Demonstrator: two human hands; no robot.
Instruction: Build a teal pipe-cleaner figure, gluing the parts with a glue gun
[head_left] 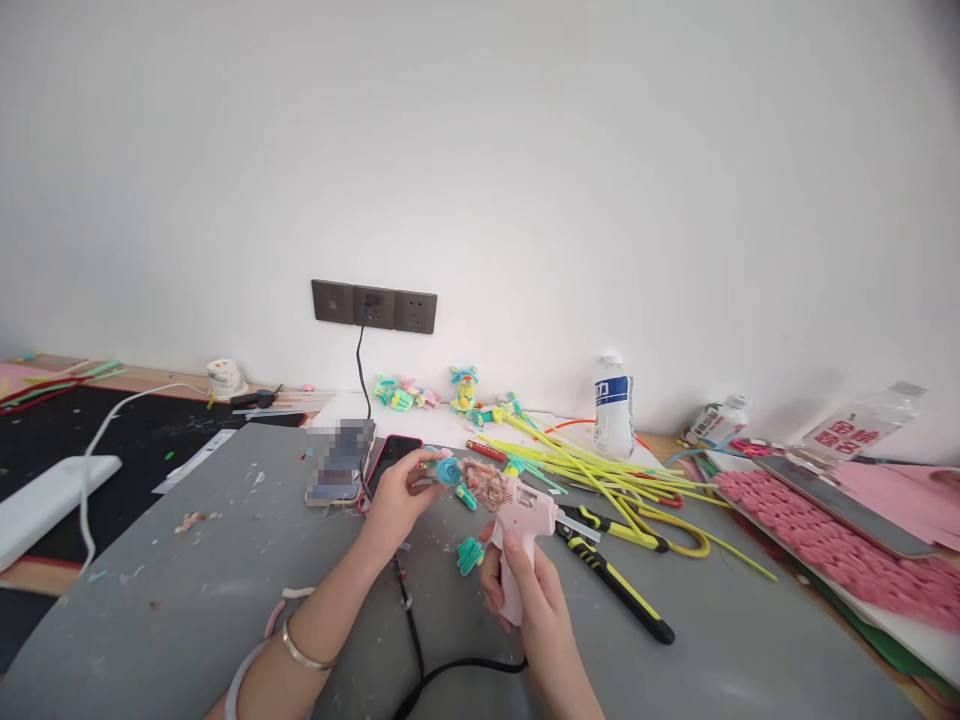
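Observation:
My right hand (525,580) is wrapped round the handle of a pale pink hot glue gun (529,508), its front pointing left and a glue stick (579,525) jutting from its rear. Brownish crusted stuff (484,482) covers its front end. Just left of that, the fingertips of my left hand (405,495) pinch a small blue coiled pipe-cleaner piece (449,471). Whether nozzle and piece touch, I cannot tell. Below lie a teal pipe-cleaner bundle (469,556) and a smaller teal piece (466,496).
Yellow pipe cleaners (592,462) and black-yellow pliers (619,590) lie to the right. Small pipe-cleaner figures (465,388) stand by the wall near a bottle (613,410). Phones (341,462) lie left of centre. A black cord (409,610) crosses the grey mat (247,540).

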